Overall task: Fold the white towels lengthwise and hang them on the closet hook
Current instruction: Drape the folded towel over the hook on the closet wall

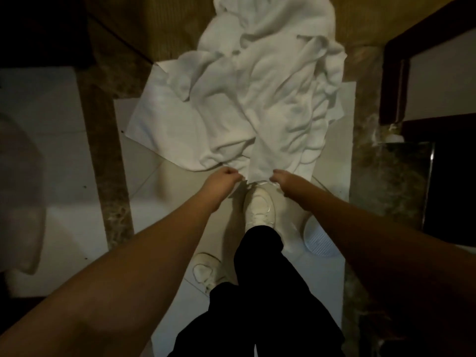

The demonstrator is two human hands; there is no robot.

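Observation:
A rumpled heap of white towels point(260, 94) lies on the tiled floor ahead of me, spreading from the top of the view down to my feet. My left hand point(226, 176) pinches the near edge of one towel with curled fingers. My right hand point(280, 176) grips the same near edge a short way to the right. Both arms reach straight down and forward. No closet hook is in view.
My white shoes point(258, 210) and black trousers stand just behind the towel edge. A dark marble border strip point(103, 140) runs along the left, another along the right. A dark door frame point(396, 81) stands at the right. A round white floor drain point(318, 240) sits right of my foot.

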